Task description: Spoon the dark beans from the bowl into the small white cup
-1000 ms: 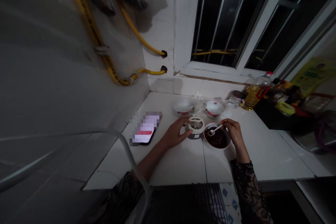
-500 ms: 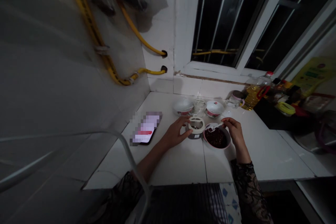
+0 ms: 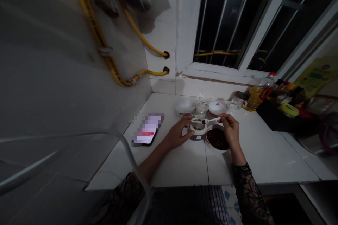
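Observation:
My left hand (image 3: 178,134) is wrapped around the side of a small clear jar (image 3: 199,136) with a white rim, which stands on the counter with its top open. Some contents show inside, too dim to name. Between the thumb and fingers of my right hand (image 3: 230,129) is the handle of a small white spoon (image 3: 212,120). The spoon's tip carries a bit of dark red stuff and hangs over the jar's mouth. Just right of the jar, below my right hand, sits a pink-rimmed bowl (image 3: 210,147) holding a dark red, flaky mixture (image 3: 218,138).
Behind the jar stand a white bowl (image 3: 185,107), a glass jar (image 3: 201,108) and another white bowl (image 3: 216,108). A phone (image 3: 150,128) lies at left. An oil bottle (image 3: 255,96) and a black box (image 3: 271,117) of condiments occupy the right. A pale cable (image 3: 129,151) crosses the near left.
My right hand has moved the spoon left and up, from above the bowl to over the jar's mouth. Dark red stuff now shows on its tip. My left hand stays on the jar.

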### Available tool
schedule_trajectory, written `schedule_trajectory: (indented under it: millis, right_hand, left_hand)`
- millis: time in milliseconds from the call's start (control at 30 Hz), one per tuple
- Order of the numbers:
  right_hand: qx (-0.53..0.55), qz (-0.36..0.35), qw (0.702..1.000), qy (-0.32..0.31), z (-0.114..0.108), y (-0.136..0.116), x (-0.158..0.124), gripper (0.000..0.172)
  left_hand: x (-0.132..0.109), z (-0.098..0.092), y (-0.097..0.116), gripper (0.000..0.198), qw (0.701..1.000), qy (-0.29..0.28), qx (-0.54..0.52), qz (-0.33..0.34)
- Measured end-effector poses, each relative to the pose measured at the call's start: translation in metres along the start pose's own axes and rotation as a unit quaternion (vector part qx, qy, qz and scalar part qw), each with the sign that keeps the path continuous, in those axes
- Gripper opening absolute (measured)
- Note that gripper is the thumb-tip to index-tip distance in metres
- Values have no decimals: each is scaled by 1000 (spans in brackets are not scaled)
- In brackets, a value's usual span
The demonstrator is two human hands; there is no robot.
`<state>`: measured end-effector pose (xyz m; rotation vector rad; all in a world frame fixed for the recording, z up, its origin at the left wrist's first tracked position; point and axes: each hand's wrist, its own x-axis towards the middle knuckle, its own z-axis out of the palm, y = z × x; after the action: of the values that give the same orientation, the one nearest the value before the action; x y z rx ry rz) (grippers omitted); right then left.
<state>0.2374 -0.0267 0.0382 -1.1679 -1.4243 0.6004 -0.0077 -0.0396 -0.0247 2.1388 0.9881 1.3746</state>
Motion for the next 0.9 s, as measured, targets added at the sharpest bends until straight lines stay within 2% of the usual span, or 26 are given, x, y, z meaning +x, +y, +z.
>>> schedule_trajectory:
  millis: [67,167,233,267,333,433,533,633,767,900]
  right_hand:
    - [-67,-95,993,-30,3,-3,-4,23]
    - [-161,-249,946,-127,5,-5,-9,24]
    - [-190,-301,922,-155,3,-6,-9,26]
    - [-194,-307,920,-145,1,-6,-9,27]
    - [-189,-290,933,-95,-5,-5,-9,26]
    - [-167,-224,960,-20,-20,0,-6,24]
    - [-168,-175,970,3,-34,9,-3,22]
    - [-204,-158,966,-27,-39,17,-1,21]
    - [-221,-133,958,-126,-32,22,0,22]
    - [-183,-49,968,-166,-27,20,0,23]
  left_hand:
    - [0,0,1,23,1000,-2,0,1]
    - [1,0,2,23,1000,1,2,6]
    - [1,0,1,23,1000,2,4,6]
    - [1,0,1,23,1000,2,5,4]
    - [1,0,1,22,1000,1,4,1]
    - [0,-1,2,23,1000,1,3,-2]
    - [0,-1,2,24,1000,-2,-1,-1]
    - [0,-1,2,24,1000,-3,-5,1]
    - [0,0,1,24,1000,-3,-5,-4]
    - [1,0,1,24,1000,-2,-6,-7]
